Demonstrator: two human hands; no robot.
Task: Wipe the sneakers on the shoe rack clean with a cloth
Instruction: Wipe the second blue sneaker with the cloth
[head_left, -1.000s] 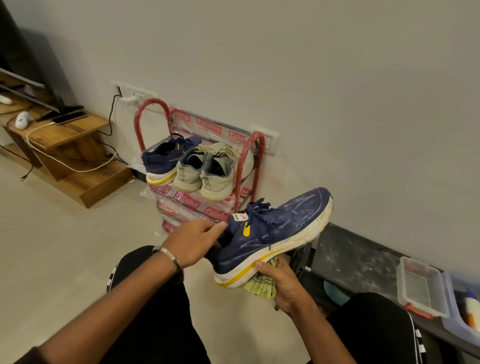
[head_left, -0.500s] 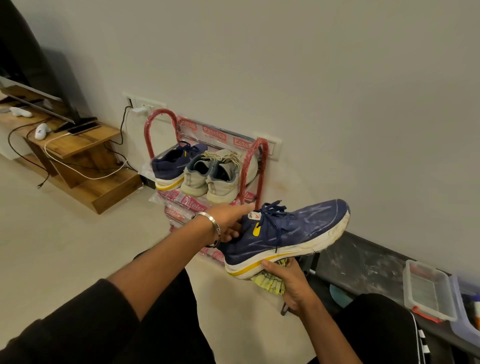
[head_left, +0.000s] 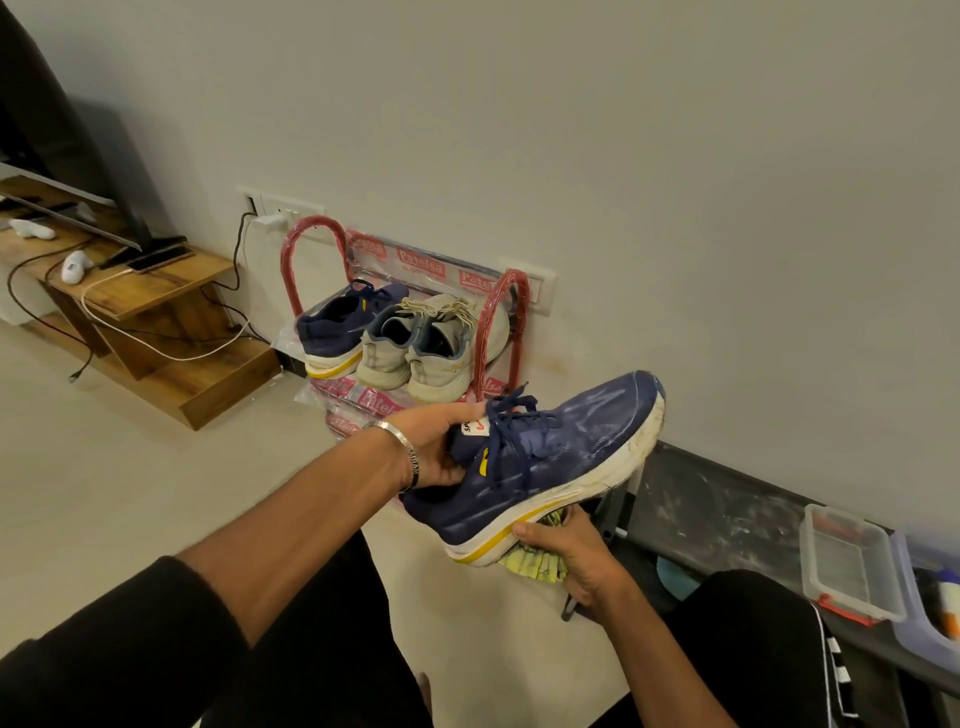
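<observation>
Head view, in front of the shoe rack (head_left: 511, 332), red-framed and set against the wall: the left hand (head_left: 434, 447) holds a navy sneaker (head_left: 545, 457) off the rack, fingers curled into the collar by the tongue label, toe pointing up and right, sole facing down-right. The white midsole with yellow stripe shows scuff marks near the toe. Right hand (head_left: 569, 551) is under the heel end of the sole; its fingers are clamped on a yellow-green cloth (head_left: 535, 561), bunched and pressed against the outsole, thumb resting on the midsole edge. On the rack's top shelf: a second navy sneaker (head_left: 337, 325) at left, a grey pair (head_left: 415, 345) beside it, heels outward. A metal bracelet (head_left: 402, 447) sits on the left wrist. Lower right, a clear plastic tray (head_left: 844, 571) rests on a dark low surface (head_left: 727, 509). Left, a wooden stepped stand (head_left: 171, 322) carries cables
</observation>
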